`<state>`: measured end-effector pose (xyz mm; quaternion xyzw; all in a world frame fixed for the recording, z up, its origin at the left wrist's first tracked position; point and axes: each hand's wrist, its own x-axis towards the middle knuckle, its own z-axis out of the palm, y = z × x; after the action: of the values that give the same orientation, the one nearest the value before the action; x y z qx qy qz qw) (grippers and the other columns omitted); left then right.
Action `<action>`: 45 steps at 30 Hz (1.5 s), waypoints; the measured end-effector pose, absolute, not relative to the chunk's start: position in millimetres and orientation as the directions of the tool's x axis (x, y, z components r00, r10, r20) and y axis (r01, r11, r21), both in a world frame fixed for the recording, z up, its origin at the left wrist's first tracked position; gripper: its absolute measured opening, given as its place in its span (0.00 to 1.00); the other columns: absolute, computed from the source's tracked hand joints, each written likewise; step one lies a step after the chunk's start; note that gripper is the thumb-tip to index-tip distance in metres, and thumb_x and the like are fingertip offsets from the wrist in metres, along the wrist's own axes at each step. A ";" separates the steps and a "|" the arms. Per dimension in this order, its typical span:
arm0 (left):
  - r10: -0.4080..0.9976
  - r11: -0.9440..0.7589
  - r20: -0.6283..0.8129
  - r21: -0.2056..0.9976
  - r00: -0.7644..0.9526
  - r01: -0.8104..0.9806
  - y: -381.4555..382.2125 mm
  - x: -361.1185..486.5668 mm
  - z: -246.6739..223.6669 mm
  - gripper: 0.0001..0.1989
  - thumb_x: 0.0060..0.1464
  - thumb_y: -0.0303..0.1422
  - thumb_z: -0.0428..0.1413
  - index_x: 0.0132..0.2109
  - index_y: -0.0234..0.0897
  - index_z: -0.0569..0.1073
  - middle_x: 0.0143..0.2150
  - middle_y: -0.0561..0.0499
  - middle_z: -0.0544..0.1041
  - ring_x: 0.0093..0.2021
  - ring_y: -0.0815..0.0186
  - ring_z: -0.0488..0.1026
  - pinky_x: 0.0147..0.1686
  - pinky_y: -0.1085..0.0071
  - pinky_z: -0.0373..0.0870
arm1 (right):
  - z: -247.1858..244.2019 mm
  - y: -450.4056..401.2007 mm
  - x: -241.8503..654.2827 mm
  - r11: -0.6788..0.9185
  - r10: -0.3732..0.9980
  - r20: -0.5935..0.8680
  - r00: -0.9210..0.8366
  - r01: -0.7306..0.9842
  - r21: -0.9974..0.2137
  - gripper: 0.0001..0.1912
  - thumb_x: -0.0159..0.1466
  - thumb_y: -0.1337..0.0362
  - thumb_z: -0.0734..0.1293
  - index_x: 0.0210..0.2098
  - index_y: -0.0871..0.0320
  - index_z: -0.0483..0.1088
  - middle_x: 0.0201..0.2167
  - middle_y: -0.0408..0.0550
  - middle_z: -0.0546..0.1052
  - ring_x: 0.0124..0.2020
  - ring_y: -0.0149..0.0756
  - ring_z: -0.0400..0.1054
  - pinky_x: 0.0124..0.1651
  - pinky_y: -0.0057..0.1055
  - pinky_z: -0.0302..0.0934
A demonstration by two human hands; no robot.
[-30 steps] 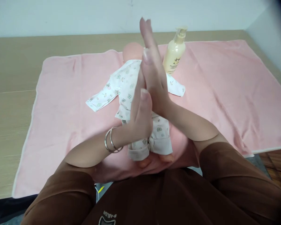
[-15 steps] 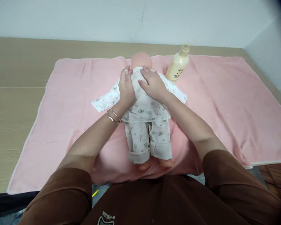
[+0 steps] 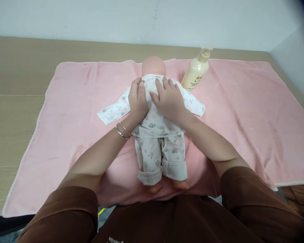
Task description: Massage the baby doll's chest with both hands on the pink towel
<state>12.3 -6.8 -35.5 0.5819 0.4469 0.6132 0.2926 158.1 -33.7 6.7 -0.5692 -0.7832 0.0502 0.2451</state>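
A baby doll point(image 3: 152, 126) in a white patterned top and trousers lies on a pink blanket point(image 3: 73, 101), its bald head away from me and its feet toward me. Its face does not show. My left hand point(image 3: 138, 99) rests on the left side of the doll's upper body, fingers curved over the shoulder. On the right side of the upper body lies my right hand point(image 3: 168, 98), flat with its fingers spread. Both sleeves of the top stretch outward.
A cream pump bottle point(image 3: 196, 71) leans or lies on the blanket beyond the doll's right-hand sleeve. The wooden table point(image 3: 12, 77) shows around the blanket, with a pale wall point(image 3: 91, 20) behind it.
My right hand has slid slightly down the doll's upper body, toward me, and its fingers are more spread. My left hand stays on the left shoulder. The view has shifted slightly.
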 end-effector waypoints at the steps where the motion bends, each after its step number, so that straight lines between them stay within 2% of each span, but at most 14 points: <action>1: 0.888 -0.413 0.436 0.896 -0.146 0.163 -6.1 11.3 -37.1 0.32 0.65 0.64 0.49 0.58 0.44 0.72 0.63 0.42 0.77 0.66 0.53 0.74 0.72 0.53 0.67 | 7.8 -43.2 153.2 0.359 0.910 0.332 -0.247 0.871 -0.337 0.30 0.75 0.55 0.57 0.72 0.60 0.62 0.77 0.60 0.59 0.79 0.66 0.46 0.77 0.74 0.41; 5: 0.908 -0.380 0.398 0.913 -0.128 0.146 -4.4 8.0 -41.8 0.22 0.68 0.52 0.54 0.61 0.47 0.71 0.63 0.45 0.77 0.69 0.54 0.72 0.74 0.55 0.65 | 18.3 -64.5 138.8 0.479 0.868 0.277 -0.412 0.840 -0.254 0.28 0.72 0.68 0.56 0.70 0.55 0.67 0.76 0.51 0.63 0.80 0.57 0.48 0.80 0.69 0.37; 7: 0.904 -0.389 0.409 0.907 -0.123 0.159 -5.3 8.0 -41.7 0.20 0.68 0.48 0.56 0.60 0.46 0.72 0.63 0.45 0.77 0.69 0.54 0.72 0.75 0.54 0.64 | 20.8 -55.2 141.8 0.465 0.877 0.266 -0.399 0.844 -0.268 0.27 0.72 0.67 0.56 0.68 0.55 0.69 0.76 0.51 0.64 0.79 0.54 0.50 0.80 0.66 0.40; 10: 0.886 -0.421 0.450 0.882 -0.113 0.214 -7.8 9.6 -39.5 0.17 0.68 0.46 0.57 0.57 0.43 0.74 0.60 0.45 0.79 0.67 0.53 0.72 0.75 0.54 0.62 | 17.7 -36.9 151.4 0.371 0.917 0.268 -0.296 0.879 -0.300 0.29 0.73 0.61 0.57 0.71 0.60 0.65 0.77 0.57 0.60 0.79 0.60 0.50 0.78 0.68 0.45; 13: 0.882 -0.412 0.458 0.863 -0.110 0.291 -10.0 10.5 -37.1 0.15 0.69 0.43 0.53 0.55 0.41 0.75 0.57 0.44 0.80 0.63 0.54 0.75 0.71 0.55 0.66 | 13.0 -41.7 151.4 0.359 0.913 0.302 -0.275 0.893 -0.272 0.32 0.73 0.60 0.57 0.73 0.65 0.60 0.77 0.62 0.58 0.78 0.65 0.48 0.77 0.69 0.44; 18: 0.900 -0.379 0.426 0.871 -0.095 0.313 -9.0 7.7 -35.4 0.19 0.71 0.42 0.47 0.62 0.41 0.69 0.65 0.42 0.76 0.67 0.54 0.73 0.69 0.56 0.69 | 15.9 -68.0 141.9 0.514 0.840 0.299 -0.452 0.841 -0.171 0.32 0.71 0.65 0.58 0.74 0.63 0.60 0.77 0.57 0.60 0.80 0.62 0.46 0.79 0.68 0.36; 23: 0.873 -0.432 0.487 0.746 0.026 0.507 -9.3 11.2 -34.7 0.25 0.72 0.47 0.43 0.63 0.36 0.70 0.64 0.38 0.76 0.70 0.50 0.70 0.73 0.51 0.63 | 16.6 -35.6 161.3 0.494 0.866 0.244 -0.437 0.826 -0.273 0.28 0.72 0.62 0.57 0.70 0.53 0.67 0.77 0.47 0.60 0.80 0.55 0.48 0.79 0.64 0.42; 25: 0.863 -0.454 0.498 0.688 0.085 0.566 -12.4 14.6 -35.3 0.29 0.72 0.49 0.41 0.65 0.34 0.69 0.67 0.36 0.74 0.73 0.48 0.65 0.76 0.48 0.56 | 13.6 -19.9 171.4 0.451 0.890 0.241 -0.388 0.829 -0.331 0.29 0.73 0.58 0.57 0.71 0.53 0.66 0.78 0.49 0.58 0.80 0.56 0.48 0.79 0.64 0.44; 28: 0.864 -0.456 0.490 0.662 0.117 0.594 -15.6 16.8 -36.2 0.33 0.72 0.51 0.38 0.69 0.33 0.66 0.71 0.35 0.70 0.77 0.48 0.60 0.79 0.47 0.49 | 10.2 -10.0 178.1 0.375 0.923 0.233 -0.305 0.847 -0.377 0.33 0.74 0.53 0.58 0.75 0.58 0.59 0.79 0.54 0.55 0.80 0.59 0.46 0.79 0.64 0.43; 32: 0.891 -0.420 0.434 0.675 0.133 0.607 -6.2 10.0 -33.5 0.32 0.72 0.52 0.40 0.69 0.35 0.66 0.72 0.36 0.69 0.76 0.49 0.61 0.78 0.48 0.53 | 12.3 -21.9 168.8 0.293 0.953 0.184 -0.241 0.888 -0.355 0.36 0.74 0.53 0.57 0.76 0.64 0.56 0.79 0.60 0.55 0.79 0.63 0.47 0.79 0.65 0.42; 35: 0.920 -0.360 0.371 0.674 0.125 0.645 2.2 5.9 -27.5 0.28 0.72 0.47 0.41 0.67 0.36 0.69 0.70 0.36 0.72 0.74 0.50 0.66 0.77 0.50 0.57 | 14.5 -37.9 156.7 0.252 0.960 0.204 -0.194 0.914 -0.319 0.34 0.75 0.53 0.55 0.75 0.65 0.57 0.78 0.62 0.57 0.78 0.64 0.48 0.79 0.66 0.43; 37: 0.929 -0.335 0.347 0.635 0.131 0.696 0.1 8.3 -22.5 0.28 0.71 0.43 0.41 0.67 0.33 0.69 0.70 0.34 0.71 0.74 0.48 0.65 0.77 0.48 0.57 | 15.1 -44.2 152.2 0.233 0.959 0.235 -0.161 0.918 -0.322 0.33 0.77 0.53 0.52 0.74 0.64 0.59 0.77 0.62 0.58 0.78 0.64 0.49 0.78 0.66 0.44; 41: 0.901 -0.387 0.389 0.525 0.191 0.758 -24.1 22.0 -15.0 0.30 0.70 0.39 0.40 0.70 0.26 0.65 0.74 0.29 0.66 0.77 0.42 0.58 0.77 0.40 0.51 | 17.3 -35.7 159.2 0.252 0.953 0.255 -0.163 0.895 -0.369 0.30 0.77 0.54 0.51 0.70 0.61 0.65 0.74 0.59 0.65 0.75 0.58 0.56 0.77 0.61 0.50; 45: 0.884 -0.421 0.419 0.515 0.209 0.747 -42.5 30.9 -13.0 0.31 0.68 0.40 0.46 0.71 0.24 0.63 0.76 0.28 0.61 0.80 0.42 0.53 0.79 0.43 0.47 | 20.9 -16.4 173.6 0.285 0.947 0.260 -0.189 0.868 -0.407 0.27 0.75 0.56 0.56 0.67 0.62 0.68 0.68 0.57 0.73 0.69 0.52 0.66 0.74 0.51 0.56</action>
<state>30.9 -42.5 -13.0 0.7710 0.5286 0.3406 0.1006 173.6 -16.4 20.9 -0.5919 -0.7664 0.0842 0.2347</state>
